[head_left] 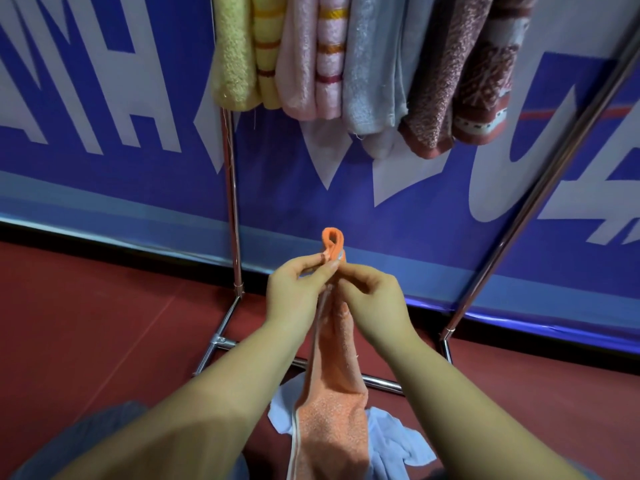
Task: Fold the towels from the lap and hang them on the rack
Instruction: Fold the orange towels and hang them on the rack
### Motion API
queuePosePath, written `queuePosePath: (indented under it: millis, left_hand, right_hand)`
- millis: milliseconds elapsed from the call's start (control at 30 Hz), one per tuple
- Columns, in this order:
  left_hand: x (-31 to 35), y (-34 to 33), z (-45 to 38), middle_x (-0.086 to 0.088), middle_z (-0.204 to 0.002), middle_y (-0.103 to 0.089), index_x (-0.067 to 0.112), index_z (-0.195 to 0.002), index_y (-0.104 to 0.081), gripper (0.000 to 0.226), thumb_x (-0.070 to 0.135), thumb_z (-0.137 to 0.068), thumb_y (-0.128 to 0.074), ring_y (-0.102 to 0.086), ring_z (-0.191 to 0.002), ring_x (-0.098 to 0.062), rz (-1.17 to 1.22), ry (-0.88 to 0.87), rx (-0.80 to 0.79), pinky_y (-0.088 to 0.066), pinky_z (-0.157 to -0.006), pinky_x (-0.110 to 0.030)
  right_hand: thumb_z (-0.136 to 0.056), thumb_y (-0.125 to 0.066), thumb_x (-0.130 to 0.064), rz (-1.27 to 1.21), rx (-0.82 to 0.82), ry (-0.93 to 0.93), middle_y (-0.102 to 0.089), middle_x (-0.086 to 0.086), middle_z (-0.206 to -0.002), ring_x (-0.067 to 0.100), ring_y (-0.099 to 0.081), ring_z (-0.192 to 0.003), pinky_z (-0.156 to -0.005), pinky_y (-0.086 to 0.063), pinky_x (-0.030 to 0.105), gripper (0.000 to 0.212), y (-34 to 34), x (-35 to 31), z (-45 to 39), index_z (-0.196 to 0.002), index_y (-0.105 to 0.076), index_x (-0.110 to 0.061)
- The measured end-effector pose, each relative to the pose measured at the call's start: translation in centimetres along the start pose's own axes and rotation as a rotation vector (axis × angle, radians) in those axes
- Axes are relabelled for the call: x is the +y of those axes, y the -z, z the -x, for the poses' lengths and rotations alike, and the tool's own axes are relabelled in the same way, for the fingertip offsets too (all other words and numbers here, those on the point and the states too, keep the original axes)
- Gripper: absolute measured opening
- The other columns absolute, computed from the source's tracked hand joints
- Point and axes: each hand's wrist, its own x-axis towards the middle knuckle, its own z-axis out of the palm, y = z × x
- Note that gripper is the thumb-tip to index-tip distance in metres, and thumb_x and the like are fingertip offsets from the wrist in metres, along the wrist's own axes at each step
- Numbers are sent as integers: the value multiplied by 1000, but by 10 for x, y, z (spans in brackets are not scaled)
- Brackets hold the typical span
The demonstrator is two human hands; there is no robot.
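Orange towel point(330, 410) pinched between hands.

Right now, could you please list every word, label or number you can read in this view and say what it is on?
Blue banner: large white letters, cut off by the frame and the hanging towels; no whole word reads.
Orange towel: no label or print shows.

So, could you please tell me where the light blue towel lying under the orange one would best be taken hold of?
Probably at the loose corner of the light blue towel that sticks out on the person's right, coming from that side. The orange towel drapes over its middle, so that corner is the freest part.
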Motion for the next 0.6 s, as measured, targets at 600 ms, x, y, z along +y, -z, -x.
queuePosePath:
  millis: [600]
  left_hand:
    - [139, 0, 20, -14, -111, -64, 16, -107, -57, 20, 18, -98, -39, -59, -109, -28, -443, -398, -380, -43, -101, -45]
  right_hand:
    - [-77, -75, -16, -217, -189, 121, -72, 8, -108, 20, -68, -102, -91, -53, 35, 38, 81, -109, -9, -113, -67, -10]
